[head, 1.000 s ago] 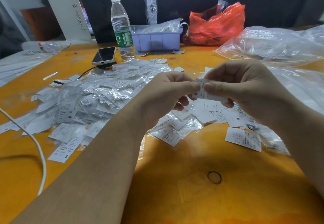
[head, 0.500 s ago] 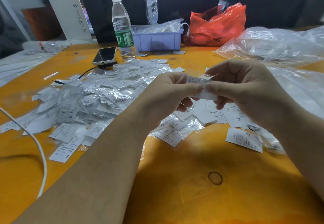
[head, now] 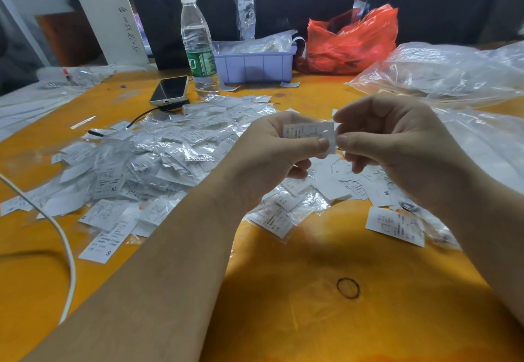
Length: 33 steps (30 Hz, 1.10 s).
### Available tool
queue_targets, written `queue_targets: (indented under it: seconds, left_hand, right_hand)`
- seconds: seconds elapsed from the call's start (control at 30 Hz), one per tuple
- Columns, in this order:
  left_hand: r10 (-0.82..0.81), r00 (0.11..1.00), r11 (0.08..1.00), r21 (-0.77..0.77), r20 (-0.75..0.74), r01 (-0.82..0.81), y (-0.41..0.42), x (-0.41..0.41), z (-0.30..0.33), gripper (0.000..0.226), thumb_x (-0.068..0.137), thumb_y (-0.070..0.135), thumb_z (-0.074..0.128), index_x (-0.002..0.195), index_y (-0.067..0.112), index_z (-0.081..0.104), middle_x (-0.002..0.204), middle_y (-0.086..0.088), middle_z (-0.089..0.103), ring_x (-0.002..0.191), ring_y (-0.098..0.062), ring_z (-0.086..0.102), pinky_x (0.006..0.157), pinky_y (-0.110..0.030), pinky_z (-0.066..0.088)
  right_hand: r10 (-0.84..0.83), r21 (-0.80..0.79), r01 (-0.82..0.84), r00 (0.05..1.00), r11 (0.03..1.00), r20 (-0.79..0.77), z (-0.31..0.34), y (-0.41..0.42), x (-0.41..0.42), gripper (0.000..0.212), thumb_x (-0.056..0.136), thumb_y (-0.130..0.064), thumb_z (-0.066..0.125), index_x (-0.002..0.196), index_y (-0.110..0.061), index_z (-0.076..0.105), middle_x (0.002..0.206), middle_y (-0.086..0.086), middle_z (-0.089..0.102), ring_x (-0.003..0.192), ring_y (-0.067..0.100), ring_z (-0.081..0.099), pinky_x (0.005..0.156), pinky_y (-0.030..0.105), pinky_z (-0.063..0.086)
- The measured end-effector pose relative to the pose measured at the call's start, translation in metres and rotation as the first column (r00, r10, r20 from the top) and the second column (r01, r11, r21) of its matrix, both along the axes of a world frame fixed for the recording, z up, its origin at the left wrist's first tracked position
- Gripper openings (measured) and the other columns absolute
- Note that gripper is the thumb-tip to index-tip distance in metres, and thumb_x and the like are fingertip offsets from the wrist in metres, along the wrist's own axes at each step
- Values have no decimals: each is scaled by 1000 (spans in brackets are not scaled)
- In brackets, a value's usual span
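Label [head: 307, 134] now flat, print illegible.

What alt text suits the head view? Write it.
The left hand and right hand pinch a small white printed label in a clear sleeve over an orange table heaped with similar labels; a clear plastic water bottle stands behind.

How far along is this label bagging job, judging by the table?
Looks done: a big heap of bagged labels lies left of the hands. In hand: the left hand and right hand pinch one label in a clear bag between them. Left, probably: a smaller pile of loose labels below the right hand, not yet bagged.
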<state>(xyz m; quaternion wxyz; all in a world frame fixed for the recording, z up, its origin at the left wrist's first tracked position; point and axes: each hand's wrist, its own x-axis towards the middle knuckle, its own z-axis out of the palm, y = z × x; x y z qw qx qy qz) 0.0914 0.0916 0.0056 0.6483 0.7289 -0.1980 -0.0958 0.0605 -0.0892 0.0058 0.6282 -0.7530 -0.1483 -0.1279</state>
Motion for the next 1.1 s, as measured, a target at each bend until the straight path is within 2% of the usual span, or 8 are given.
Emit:
queue_targets:
  seconds: [0.27, 0.43, 0.6, 0.7, 0.83, 0.9, 1.0, 1.1]
  left_hand:
    - [-45, 999, 999, 15, 0, 45, 0, 0, -1, 28, 81, 14, 75, 107, 6, 68, 78, -6, 72, 68, -13, 62, 66, -27, 55]
    - [-49, 999, 998, 49, -12, 49, 1, 0, 1, 34, 78, 20, 76, 107, 5, 68, 81, -7, 70, 67, -13, 61, 67, -29, 54]
    - [60, 998, 993, 108, -31, -57, 4, 3, 3, 6, 87, 15, 70, 91, 12, 68, 83, -6, 66, 62, -9, 59, 61, -23, 52]
    - [195, 976, 930, 299, 95, -215, 7, 5, 1, 8, 85, 20, 71, 88, 26, 66, 80, 6, 66, 63, -4, 61, 59, -23, 52]
    - [313, 907, 746, 518, 282, -419, 10, 6, -4, 22, 82, 24, 68, 99, 35, 59, 90, 12, 62, 79, -8, 60, 59, -27, 46]
    - [328, 870, 652, 579, 367, -490, 10, 7, -8, 36, 80, 25, 69, 114, 31, 57, 103, 7, 62, 92, -14, 60, 72, -33, 51]
    - [300, 799, 511, 620, 520, -595, 9, 7, -11, 49, 81, 26, 68, 127, 29, 52, 122, 2, 52, 116, -23, 45, 92, -37, 41]
    - [258, 768, 520, 586, 586, -622, 5, 5, -11, 43, 84, 26, 65, 126, 28, 53, 125, 2, 49, 120, -23, 40, 93, -34, 32]
  right_hand:
    - [60, 4, -60, 991, 998, -122, 0, -1, 1, 31, 68, -10, 76, 98, -12, 67, 79, 6, 68, 64, 19, 62, 52, 30, 51]
    - [83, -12, -85, 989, 996, -124, 0, -1, 2, 24, 72, 2, 74, 92, -8, 68, 72, 10, 66, 57, 17, 58, 48, 26, 47]
    - [23, -54, -31, 990, 998, -137, 1, -6, 4, 18, 82, 9, 65, 93, -5, 68, 70, 9, 67, 56, 17, 57, 48, 26, 48]
    - [-74, -184, 51, 990, 982, -120, 1, -9, 6, 17, 85, 4, 64, 92, -11, 69, 73, 7, 70, 60, 13, 59, 52, 27, 51]
    - [-171, -592, 89, 982, 801, -84, -4, -11, 7, 19, 83, -19, 70, 101, -25, 69, 92, -6, 67, 80, 8, 62, 65, 23, 47]
    - [-140, -764, -7, 982, 646, -128, -7, -11, 5, 28, 78, -36, 74, 105, -35, 66, 105, -16, 57, 94, 3, 56, 73, 23, 45]
    - [-109, -855, -89, 980, 511, -167, -9, -9, 5, 30, 76, -47, 72, 104, -40, 65, 108, -21, 47, 98, -2, 48, 76, 21, 40]
    - [-101, -857, -47, 988, 513, -115, -10, -8, 6, 12, 82, -45, 70, 92, -38, 67, 102, -19, 51, 94, -1, 50, 76, 23, 42]
